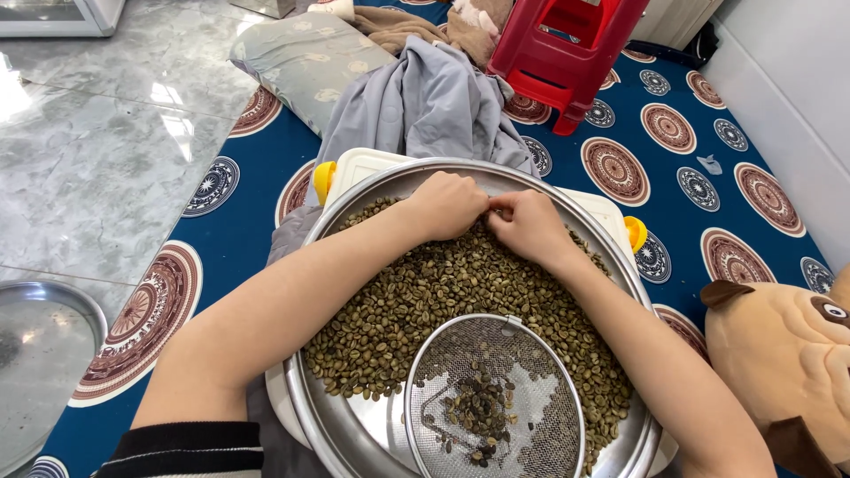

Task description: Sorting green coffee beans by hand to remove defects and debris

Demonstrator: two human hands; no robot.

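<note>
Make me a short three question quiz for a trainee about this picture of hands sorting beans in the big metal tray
1. True or false: both the left hand and the right hand rest on the pile of greenish beans at the far side of the large round steel tray.
2. What lies in the round wire-mesh sieve? A) nothing B) a few darker beans C) water
3. Fill in: the red plastic stool stands on the blue patterned ____.

Key: 1 true; 2 B, the few darker beans; 3 mat.
</note>
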